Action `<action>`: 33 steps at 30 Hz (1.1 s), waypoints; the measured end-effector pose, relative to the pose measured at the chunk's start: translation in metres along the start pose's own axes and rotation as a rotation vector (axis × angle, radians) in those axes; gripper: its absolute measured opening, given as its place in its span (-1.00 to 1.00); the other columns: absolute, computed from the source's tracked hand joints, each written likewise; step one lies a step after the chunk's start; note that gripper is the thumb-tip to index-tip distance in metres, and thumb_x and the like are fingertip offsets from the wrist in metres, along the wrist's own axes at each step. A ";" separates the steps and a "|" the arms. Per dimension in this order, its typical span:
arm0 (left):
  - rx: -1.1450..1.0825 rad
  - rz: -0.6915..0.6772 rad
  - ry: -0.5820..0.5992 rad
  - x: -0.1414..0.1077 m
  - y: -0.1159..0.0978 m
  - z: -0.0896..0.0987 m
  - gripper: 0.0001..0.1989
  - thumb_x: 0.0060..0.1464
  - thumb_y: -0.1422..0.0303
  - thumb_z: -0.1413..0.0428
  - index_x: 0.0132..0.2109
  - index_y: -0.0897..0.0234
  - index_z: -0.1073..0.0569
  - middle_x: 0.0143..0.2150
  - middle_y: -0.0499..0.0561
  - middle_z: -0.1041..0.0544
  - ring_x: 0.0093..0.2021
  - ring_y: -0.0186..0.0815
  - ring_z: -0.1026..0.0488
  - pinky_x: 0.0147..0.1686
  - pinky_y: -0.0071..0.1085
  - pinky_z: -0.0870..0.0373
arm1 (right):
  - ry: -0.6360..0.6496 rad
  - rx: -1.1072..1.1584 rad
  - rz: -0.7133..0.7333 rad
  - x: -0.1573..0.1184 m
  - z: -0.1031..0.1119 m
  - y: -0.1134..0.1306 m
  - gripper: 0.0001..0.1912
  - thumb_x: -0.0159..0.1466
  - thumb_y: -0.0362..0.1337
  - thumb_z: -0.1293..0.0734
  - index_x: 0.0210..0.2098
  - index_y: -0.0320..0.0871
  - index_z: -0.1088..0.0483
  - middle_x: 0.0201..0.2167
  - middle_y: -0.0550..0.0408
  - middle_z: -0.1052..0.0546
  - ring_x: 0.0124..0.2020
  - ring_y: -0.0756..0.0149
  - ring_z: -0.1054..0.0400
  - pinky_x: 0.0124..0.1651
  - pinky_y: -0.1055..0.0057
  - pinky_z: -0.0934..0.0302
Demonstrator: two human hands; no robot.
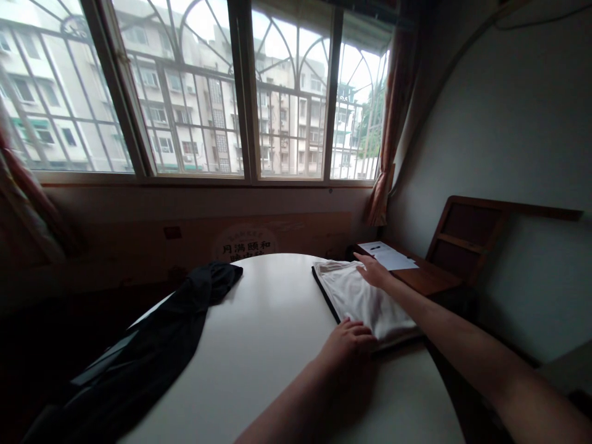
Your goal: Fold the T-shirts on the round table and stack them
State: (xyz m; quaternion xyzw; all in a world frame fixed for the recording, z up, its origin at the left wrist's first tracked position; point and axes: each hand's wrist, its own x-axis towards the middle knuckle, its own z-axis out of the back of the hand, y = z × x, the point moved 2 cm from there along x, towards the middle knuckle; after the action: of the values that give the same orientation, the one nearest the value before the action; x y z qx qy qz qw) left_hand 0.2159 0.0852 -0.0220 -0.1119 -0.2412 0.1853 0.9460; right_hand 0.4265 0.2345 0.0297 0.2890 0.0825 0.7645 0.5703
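Observation:
A folded white cloth (370,305) with black edging, perhaps a garment, lies flat on the right side of the white round table (263,345). My left hand (349,338) rests at the near left part of the cloth, fingers stretched over its edge. At the far side, my right hand (374,270) reaches across the cloth with its fingers extended, touching or just above the fabric; which of the two I cannot tell. Both hands appear to hold nothing. On the table's left side a black garment (185,320) is draped over the edge, its lower part lost in shadow.
Beyond the table at right, a wooden chair (467,237) stands against the wall, with white papers (391,256) and a dark pen on a brown wooden surface. A cardboard panel (296,231) leans under the barred windows (194,105). Curtains (382,191) hang at both sides.

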 end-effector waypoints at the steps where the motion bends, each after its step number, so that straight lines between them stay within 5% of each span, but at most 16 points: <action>1: -0.001 -0.011 -0.001 0.000 -0.001 0.002 -0.68 0.09 0.35 -0.17 0.02 0.12 -0.54 0.04 0.05 -0.59 0.06 -0.16 -0.47 0.16 -0.21 -0.23 | 0.030 -0.020 0.032 -0.007 -0.010 0.006 -0.34 0.34 -0.14 -0.23 0.39 -0.20 -0.16 0.37 -0.14 -0.23 0.39 0.04 -0.09 0.44 0.10 0.10; 5: 0.011 -0.046 0.019 0.001 -0.003 0.002 -0.67 0.04 0.35 -0.19 -0.01 0.15 -0.55 0.02 0.07 -0.59 0.04 -0.13 -0.48 0.10 -0.26 -0.29 | 0.200 -0.108 0.134 -0.040 -0.042 0.023 -0.39 0.34 -0.05 -0.25 0.32 -0.12 -0.29 0.39 -0.09 -0.21 0.41 -0.01 -0.03 0.44 0.04 0.15; 8: 0.009 -0.032 0.047 0.002 -0.002 -0.001 -0.61 -0.04 0.33 -0.24 0.01 0.16 -0.55 0.02 0.07 -0.59 0.07 -0.09 -0.47 0.14 -0.22 -0.29 | 0.309 -0.271 0.109 -0.045 -0.044 0.025 -0.36 0.41 0.01 -0.14 0.41 -0.08 -0.14 0.46 -0.09 -0.01 0.47 -0.04 0.16 0.43 -0.05 0.25; 12: -0.021 0.040 0.067 -0.001 0.000 -0.003 -0.46 -0.08 0.30 -0.27 0.12 0.09 -0.49 0.17 0.04 -0.53 0.22 -0.02 -0.37 0.26 -0.12 -0.19 | 0.366 -0.367 -0.006 -0.025 -0.037 0.030 -0.33 0.44 0.05 -0.08 0.46 -0.06 0.01 0.47 -0.16 0.04 0.48 -0.07 0.20 0.41 -0.12 0.27; 15: -0.040 0.054 0.087 -0.004 -0.001 -0.002 -0.44 -0.05 0.27 -0.26 0.16 0.07 -0.47 0.19 0.01 -0.52 0.24 -0.03 -0.36 0.27 -0.10 -0.17 | 0.379 -0.377 -0.039 -0.008 -0.043 0.039 -0.33 0.43 0.09 -0.07 0.45 0.03 0.00 0.47 -0.18 0.03 0.46 -0.23 0.18 0.34 -0.34 0.33; 25: 0.018 0.030 0.186 -0.003 -0.003 0.000 -0.40 0.00 0.22 -0.24 0.22 0.11 -0.40 0.23 0.06 -0.49 0.26 -0.04 -0.32 0.32 0.01 -0.05 | 0.443 -0.387 -0.157 0.030 -0.067 0.063 -0.30 0.34 0.33 0.04 0.41 0.37 0.08 0.52 0.04 0.28 0.45 -0.39 0.35 0.12 -0.66 0.46; 30: 0.082 0.025 0.178 -0.003 -0.004 0.000 -0.44 0.13 0.20 -0.19 0.26 0.19 -0.37 0.27 0.10 -0.45 0.30 -0.05 -0.29 0.34 -0.03 -0.06 | 0.410 -0.381 -0.126 0.041 -0.062 0.072 -0.31 0.37 0.26 -0.01 0.42 0.24 -0.01 0.51 -0.07 0.19 0.45 -0.40 0.30 0.12 -0.68 0.41; 33: 0.135 0.036 0.131 -0.003 -0.002 -0.005 -0.55 0.30 0.26 -0.03 0.27 0.24 -0.35 0.30 0.14 -0.41 0.34 -0.07 -0.25 0.35 -0.06 -0.07 | 0.363 -0.359 -0.036 0.035 -0.051 0.076 -0.31 0.43 0.12 0.01 0.47 0.05 0.10 0.50 -0.06 0.17 0.48 -0.18 0.32 0.29 -0.48 0.37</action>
State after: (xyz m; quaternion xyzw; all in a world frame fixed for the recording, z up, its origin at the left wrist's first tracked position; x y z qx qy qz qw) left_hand 0.2161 0.0820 -0.0270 -0.0642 -0.1638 0.2106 0.9616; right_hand 0.3301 0.2519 0.0343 0.0397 0.0515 0.7958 0.6020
